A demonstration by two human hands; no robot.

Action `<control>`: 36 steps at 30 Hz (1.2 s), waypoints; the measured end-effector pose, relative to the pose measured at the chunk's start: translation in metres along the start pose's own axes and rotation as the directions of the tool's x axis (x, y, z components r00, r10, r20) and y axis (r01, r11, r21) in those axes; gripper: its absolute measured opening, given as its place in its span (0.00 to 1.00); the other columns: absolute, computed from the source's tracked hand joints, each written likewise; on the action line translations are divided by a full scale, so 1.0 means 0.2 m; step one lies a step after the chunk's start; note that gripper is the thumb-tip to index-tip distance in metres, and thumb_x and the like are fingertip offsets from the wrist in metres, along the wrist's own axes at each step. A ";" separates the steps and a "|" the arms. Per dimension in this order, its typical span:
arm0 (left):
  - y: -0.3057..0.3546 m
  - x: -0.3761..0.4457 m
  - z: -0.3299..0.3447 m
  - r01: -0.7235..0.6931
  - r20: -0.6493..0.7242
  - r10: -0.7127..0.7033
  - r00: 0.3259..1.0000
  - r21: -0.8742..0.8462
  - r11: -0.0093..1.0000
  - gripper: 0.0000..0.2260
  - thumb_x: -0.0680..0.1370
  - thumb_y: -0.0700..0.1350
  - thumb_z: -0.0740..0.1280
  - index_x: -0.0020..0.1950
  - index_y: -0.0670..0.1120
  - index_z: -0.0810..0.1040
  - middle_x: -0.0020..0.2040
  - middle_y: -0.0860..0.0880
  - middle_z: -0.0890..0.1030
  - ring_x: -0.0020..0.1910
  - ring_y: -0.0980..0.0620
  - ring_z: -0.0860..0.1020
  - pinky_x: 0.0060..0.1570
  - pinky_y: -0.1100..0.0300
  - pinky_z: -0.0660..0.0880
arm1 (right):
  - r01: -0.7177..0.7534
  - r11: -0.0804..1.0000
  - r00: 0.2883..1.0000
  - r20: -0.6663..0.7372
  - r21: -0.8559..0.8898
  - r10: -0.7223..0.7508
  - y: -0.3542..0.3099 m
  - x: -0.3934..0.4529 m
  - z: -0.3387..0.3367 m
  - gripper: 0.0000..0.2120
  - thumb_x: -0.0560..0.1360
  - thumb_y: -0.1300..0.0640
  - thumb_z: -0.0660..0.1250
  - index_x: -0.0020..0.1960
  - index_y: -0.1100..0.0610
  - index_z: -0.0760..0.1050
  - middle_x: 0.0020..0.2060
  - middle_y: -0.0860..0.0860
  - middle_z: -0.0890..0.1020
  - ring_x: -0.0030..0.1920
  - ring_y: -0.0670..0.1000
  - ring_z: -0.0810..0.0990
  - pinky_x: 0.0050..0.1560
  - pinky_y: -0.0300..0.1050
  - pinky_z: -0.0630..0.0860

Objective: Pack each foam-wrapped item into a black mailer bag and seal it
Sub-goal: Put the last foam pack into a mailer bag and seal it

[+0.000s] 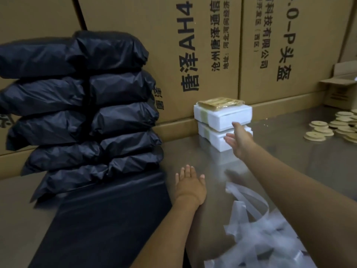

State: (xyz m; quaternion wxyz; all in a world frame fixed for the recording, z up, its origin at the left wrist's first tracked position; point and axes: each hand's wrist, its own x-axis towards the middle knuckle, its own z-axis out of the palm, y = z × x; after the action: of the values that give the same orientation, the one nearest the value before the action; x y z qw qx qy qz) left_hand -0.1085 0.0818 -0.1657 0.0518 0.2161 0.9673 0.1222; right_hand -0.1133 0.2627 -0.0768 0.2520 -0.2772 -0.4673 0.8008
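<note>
Right hand [240, 141] out ahead, grip wide, fingers straight, holding nothing. It is at the near face of the foam-wrapped stack [223, 120]; fingertips look to touch the lower block, though blur leaves that unsure. Left hand [190, 185] flat on the counter [289, 155], fingers spread, empty, just beside the edge of the flat black mailer bags [108, 219].

Stack: two white foam blocks, one on the other, at the counter's back edge against the cartons [202, 45]. Long axes run left to right along that edge. The top block sits skewed on the lower and carries a tan strip. It lies ahead and slightly left of my right hand, well apart from the left. Right hand is nearer; I judge it takes the top block.

Sealed black parcels [87, 113] stacked at back left. White peel strips [260, 238] heaped at near right.
</note>
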 end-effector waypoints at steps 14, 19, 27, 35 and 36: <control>-0.01 0.04 0.05 -0.017 -0.104 0.013 0.995 -0.037 0.999 0.26 0.86 0.51 0.44 0.82 0.42 0.48 0.82 0.47 0.47 0.81 0.50 0.45 0.78 0.52 0.39 | -0.026 0.996 0.999 -0.028 -0.087 0.023 -0.11 0.25 0.18 0.36 0.70 0.43 0.75 0.70 0.56 0.67 0.63 0.56 0.76 0.56 0.59 0.80 0.43 0.54 0.84; -0.03 0.04 0.04 -0.035 -0.074 0.030 0.997 -0.067 0.997 0.26 0.86 0.52 0.44 0.82 0.43 0.48 0.82 0.48 0.47 0.81 0.51 0.46 0.78 0.53 0.40 | -0.023 0.975 0.993 0.119 0.220 -0.004 -0.15 -0.06 0.13 0.25 0.72 0.46 0.73 0.65 0.54 0.72 0.55 0.55 0.82 0.51 0.55 0.83 0.29 0.49 0.82; -0.06 -0.17 -0.24 0.276 0.250 -0.134 0.959 -0.719 0.637 0.34 0.82 0.66 0.44 0.81 0.46 0.56 0.81 0.44 0.57 0.79 0.45 0.58 0.78 0.50 0.52 | 0.099 0.945 0.952 0.247 0.311 -0.181 -0.06 -0.76 -0.11 0.19 0.76 0.51 0.67 0.66 0.50 0.73 0.57 0.52 0.85 0.53 0.51 0.86 0.46 0.48 0.83; -0.15 -0.65 -0.47 0.076 0.111 -0.081 0.991 -0.934 -0.350 0.42 0.74 0.69 0.65 0.81 0.53 0.53 0.69 0.38 0.72 0.61 0.33 0.77 0.56 0.39 0.77 | 0.030 0.994 0.920 0.387 0.106 -0.069 0.10 -1.19 -0.29 0.21 0.78 0.51 0.66 0.70 0.51 0.71 0.58 0.55 0.85 0.55 0.54 0.85 0.45 0.48 0.81; -0.15 -0.69 -0.52 0.058 0.083 -0.064 0.994 -0.944 -0.325 0.39 0.74 0.67 0.67 0.79 0.54 0.57 0.67 0.39 0.74 0.60 0.35 0.78 0.57 0.40 0.78 | 0.016 0.996 0.920 0.389 0.083 -0.047 0.13 -1.22 -0.29 0.20 0.78 0.51 0.66 0.68 0.50 0.72 0.57 0.55 0.85 0.56 0.55 0.85 0.46 0.48 0.81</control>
State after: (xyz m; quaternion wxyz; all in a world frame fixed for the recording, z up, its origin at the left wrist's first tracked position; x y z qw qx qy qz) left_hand -0.0119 -0.0269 -0.0671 0.2101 0.0326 0.4741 0.8544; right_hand 0.0981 0.1254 -0.0739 0.1773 -0.0941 -0.4810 0.8535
